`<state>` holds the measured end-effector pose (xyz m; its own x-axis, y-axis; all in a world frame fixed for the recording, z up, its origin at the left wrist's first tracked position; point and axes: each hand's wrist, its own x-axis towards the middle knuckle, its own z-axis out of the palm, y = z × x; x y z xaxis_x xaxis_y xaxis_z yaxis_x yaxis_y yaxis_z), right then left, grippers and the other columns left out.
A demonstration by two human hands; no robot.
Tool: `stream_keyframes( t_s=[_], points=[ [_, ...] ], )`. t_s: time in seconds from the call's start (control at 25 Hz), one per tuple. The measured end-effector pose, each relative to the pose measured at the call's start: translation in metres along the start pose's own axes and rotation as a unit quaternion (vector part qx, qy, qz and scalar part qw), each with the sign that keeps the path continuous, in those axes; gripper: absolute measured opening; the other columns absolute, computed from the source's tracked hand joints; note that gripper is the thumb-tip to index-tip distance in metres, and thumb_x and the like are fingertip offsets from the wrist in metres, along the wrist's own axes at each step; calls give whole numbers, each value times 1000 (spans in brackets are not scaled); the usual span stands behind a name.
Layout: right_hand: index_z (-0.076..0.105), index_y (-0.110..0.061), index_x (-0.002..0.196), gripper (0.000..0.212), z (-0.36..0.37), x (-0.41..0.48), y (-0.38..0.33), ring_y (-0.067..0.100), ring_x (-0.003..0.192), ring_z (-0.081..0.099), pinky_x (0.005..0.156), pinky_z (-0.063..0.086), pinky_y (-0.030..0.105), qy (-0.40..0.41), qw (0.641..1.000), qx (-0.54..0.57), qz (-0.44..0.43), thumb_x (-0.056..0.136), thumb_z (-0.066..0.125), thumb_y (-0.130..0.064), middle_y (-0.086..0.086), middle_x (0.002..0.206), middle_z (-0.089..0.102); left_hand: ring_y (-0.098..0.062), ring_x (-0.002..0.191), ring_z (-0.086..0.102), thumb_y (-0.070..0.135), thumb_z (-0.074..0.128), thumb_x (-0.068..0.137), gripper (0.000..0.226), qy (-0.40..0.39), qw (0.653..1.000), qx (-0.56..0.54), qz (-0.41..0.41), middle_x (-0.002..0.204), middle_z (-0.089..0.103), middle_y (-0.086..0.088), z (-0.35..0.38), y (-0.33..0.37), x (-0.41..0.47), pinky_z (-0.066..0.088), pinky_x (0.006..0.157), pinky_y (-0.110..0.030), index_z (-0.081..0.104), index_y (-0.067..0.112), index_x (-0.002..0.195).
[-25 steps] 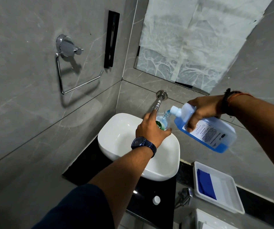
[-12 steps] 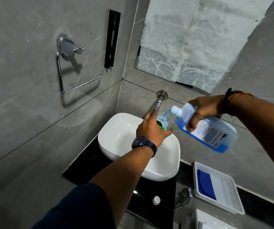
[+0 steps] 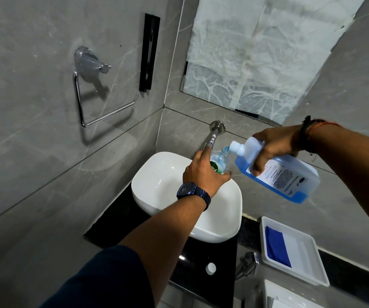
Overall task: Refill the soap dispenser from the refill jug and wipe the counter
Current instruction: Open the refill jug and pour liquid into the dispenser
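My left hand (image 3: pixel 203 172) is wrapped around the soap dispenser (image 3: pixel 220 160), holding it over the white basin (image 3: pixel 156 181), cap off. My right hand (image 3: pixel 274 147) is clamped on the refill jug (image 3: pixel 279 172), tilted with its spout just above the dispenser's open neck, at 2 o'clock from it. Blue liquid sits low in the jug. White cap (image 3: pixel 210 268) lies on the black counter (image 3: pixel 201 252) at 6 o'clock of the basin. Blue cloth (image 3: pixel 277 246) lies in the white tray (image 3: pixel 308 258) at 4 o'clock.
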<state>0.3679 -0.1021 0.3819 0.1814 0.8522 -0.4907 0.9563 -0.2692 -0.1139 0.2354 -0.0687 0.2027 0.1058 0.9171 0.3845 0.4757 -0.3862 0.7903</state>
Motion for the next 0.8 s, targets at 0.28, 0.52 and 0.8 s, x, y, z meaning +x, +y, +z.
stream_keyframes(
  t_s=[0.28,0.52,0.8],
  points=[
    [63,-27,91,59,0,0,1,17,62,74,58,58,31,3,1000,0,0,38,90,-35,-6,70,76,-26,93,62,51,80,57,78,1,1000,-5,2,118,58,2,-1,1,0,52,71,-33,47,28,123],
    [62,-27,92,61,-1,2,-1,17,62,74,57,58,30,3,1000,0,-1,39,90,-35,-6,69,76,-26,93,62,51,80,57,78,2,1000,-4,-2,120,58,2,-2,0,0,52,72,-34,47,28,124],
    [63,-27,89,53,-1,3,-2,17,61,74,55,58,30,3,1000,3,1,46,92,-30,-6,67,76,-27,94,63,51,81,56,81,12,1000,-5,-1,120,58,0,-1,-2,1,49,72,-32,47,27,125]
  ],
)
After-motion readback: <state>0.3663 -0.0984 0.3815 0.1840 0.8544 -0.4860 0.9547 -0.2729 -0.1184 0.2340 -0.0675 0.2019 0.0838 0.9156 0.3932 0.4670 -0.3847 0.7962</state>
